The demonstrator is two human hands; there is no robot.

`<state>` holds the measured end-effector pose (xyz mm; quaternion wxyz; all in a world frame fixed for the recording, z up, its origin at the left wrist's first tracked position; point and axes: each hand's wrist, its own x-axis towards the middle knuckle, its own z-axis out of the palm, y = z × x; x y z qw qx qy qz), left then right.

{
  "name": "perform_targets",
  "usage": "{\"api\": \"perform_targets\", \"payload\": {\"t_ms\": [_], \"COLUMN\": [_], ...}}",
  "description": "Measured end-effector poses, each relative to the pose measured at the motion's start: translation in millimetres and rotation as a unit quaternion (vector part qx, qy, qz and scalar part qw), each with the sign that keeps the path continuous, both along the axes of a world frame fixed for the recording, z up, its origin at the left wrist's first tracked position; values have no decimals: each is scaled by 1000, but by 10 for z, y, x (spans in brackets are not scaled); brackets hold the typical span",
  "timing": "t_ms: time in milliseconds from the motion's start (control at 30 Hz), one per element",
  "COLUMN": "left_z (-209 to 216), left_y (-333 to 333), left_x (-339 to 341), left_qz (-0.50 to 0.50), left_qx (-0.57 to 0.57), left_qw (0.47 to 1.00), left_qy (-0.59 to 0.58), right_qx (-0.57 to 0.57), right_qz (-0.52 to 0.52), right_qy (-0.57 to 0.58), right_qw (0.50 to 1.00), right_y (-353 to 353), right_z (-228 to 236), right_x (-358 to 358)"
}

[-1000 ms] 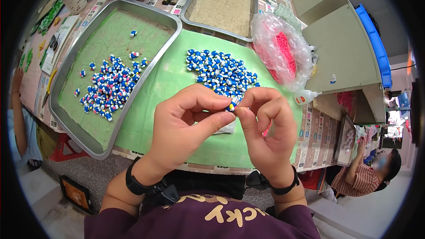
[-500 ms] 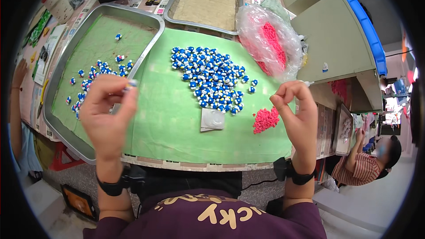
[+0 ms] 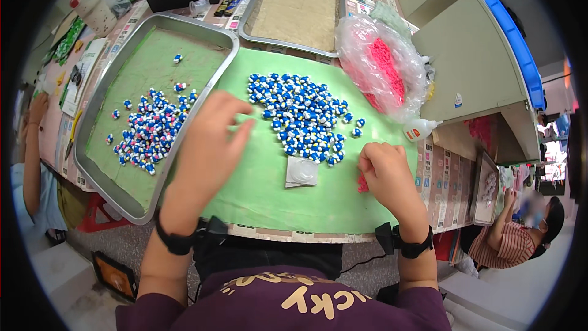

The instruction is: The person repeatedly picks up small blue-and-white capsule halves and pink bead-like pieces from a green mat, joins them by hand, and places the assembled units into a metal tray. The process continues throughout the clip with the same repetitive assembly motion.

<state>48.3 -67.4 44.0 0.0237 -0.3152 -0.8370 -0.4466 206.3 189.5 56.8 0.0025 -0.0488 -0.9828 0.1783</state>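
Observation:
My left hand (image 3: 211,141) hovers between the metal tray and the heap of small blue-and-white figures (image 3: 300,110), blurred a little, thumb and fingers apart with nothing seen in them. Low over the green mat (image 3: 257,202), my right hand (image 3: 389,171) is closed in a pinch above a pile of pink bits (image 3: 363,184), mostly covering it; whatever its fingertips hold is hidden. Between the hands lies a small white square pad with a clear, glossy top (image 3: 302,172). More blue-and-white figures, some showing pink, lie in the green-lined metal tray (image 3: 160,213) on the left.
A second metal tray (image 3: 245,27) with a beige lining stands at the back. Beside it lie a clear bag of pink bits (image 3: 383,67) and a white squeeze bottle (image 3: 421,129). A grey cabinet (image 3: 471,61) borders the right. Other people sit at far left and right (image 3: 511,239).
My left hand has gone from above the left tray rightward toward the heap, and the small figure it pinched is out of its fingers. My right hand has come down over the pink pile.

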Motion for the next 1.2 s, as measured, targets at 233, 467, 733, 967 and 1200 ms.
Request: {"api": "perform_targets", "payload": {"t_ms": [233,467,733,967,1200], "left_z": [-200,-238,182,445,334], "left_y": [318,269,69,125,147], "left_x": [-118,-122,142,414,495], "left_qz": [-80,-78,-99,-211,-216], "left_qx": [-66,-58,112,253,224], "left_qw": [995,995,969,783,772], "left_qy": [9,5,-198,-528,-555], "right_qx": [-128,-239,-342,-265,-208], "right_qz": [-16,-27,15,123,147], "right_qy": [80,143,192,271,307], "right_qw": [988,960,920,917,917], "right_y": [-109,-243,-514,-710,-653], "right_z": [173,294,386,441,483], "right_x": [44,-36,-81,-164,-146]}}
